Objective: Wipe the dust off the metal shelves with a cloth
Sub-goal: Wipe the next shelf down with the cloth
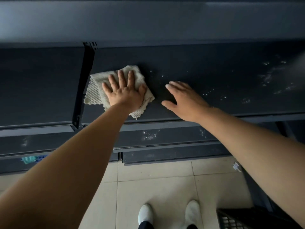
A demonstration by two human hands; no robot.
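Observation:
A dark grey metal shelf (206,66) runs across the view at chest height. On it lies a cream waffle-textured cloth (95,91), crumpled, just right of a black bracket. My left hand (124,90) lies flat on the cloth with fingers spread, pressing it onto the shelf. My right hand (184,100) rests palm down on the bare shelf to the right of the cloth, fingers apart, holding nothing. White dust specks (270,80) dot the shelf's right part.
A black upright bracket (83,83) divides the shelf at left. Lower shelves (165,138) carry dust patches. A teal item (29,159) lies at lower left. A black crate (239,219) stands on the tiled floor by my white shoes (146,214).

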